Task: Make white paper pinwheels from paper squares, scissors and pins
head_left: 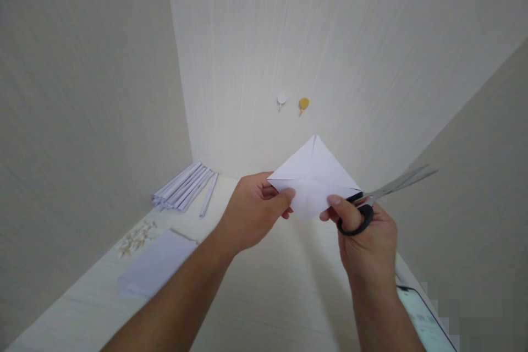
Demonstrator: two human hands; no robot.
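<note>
Both hands hold up a square sheet of white paper [315, 179], turned as a diamond, with crease lines or slits running in from its corners. My left hand [258, 206] pinches its left side between thumb and fingers. The lower right side is pinched by my right hand [367, 236]. Scissors [365, 220] with black handles hang on that same hand, the thumb through one loop. Their metal blades point to the upper right, away from the paper, and stand slightly apart.
Rolled white paper sticks [181, 187] lie on the table at the left. Nearer are a heap of small pale pieces [137, 237] and a stack of white paper [159, 264]. A phone [424, 319] lies at the right. White [281, 99] and yellow [304, 103] hooks are on the back wall.
</note>
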